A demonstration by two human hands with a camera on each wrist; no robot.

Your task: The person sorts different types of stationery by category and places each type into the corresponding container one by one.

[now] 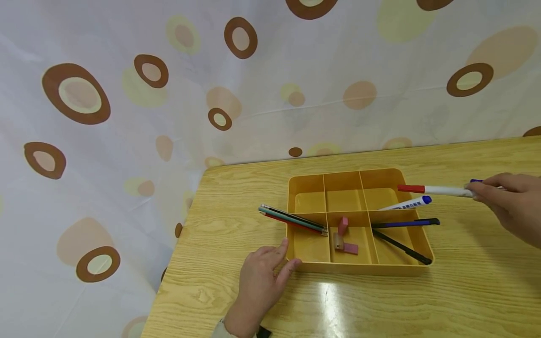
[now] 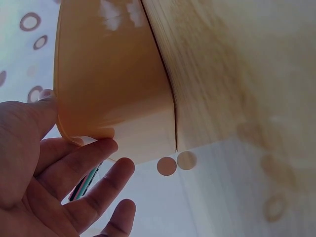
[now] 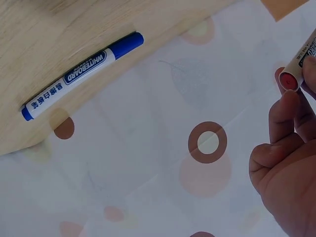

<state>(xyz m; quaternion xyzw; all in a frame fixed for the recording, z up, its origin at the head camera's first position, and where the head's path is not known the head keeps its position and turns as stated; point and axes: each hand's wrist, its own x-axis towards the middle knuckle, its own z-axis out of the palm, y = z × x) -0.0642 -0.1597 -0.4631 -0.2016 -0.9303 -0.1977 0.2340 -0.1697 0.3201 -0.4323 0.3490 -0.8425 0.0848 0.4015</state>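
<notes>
My right hand pinches a white whiteboard marker with a red cap just right of the yellow divided tray. The red cap points left, over the tray's back right compartment. In the right wrist view, the red end of this marker shows between thumb and fingers. My left hand rests at the tray's front left corner, thumb on the front rim, index fingertip at the left side. The left wrist view shows its fingers spread, fairly straight, against the tray's outer wall. A blue-capped marker leans in the back right compartment.
Front compartments hold pencils jutting out leftward, pink erasers with a small sharpener, and a blue pen beside a black pen. Another blue whiteboard marker lies on the table behind my right hand. A patterned curtain hangs behind.
</notes>
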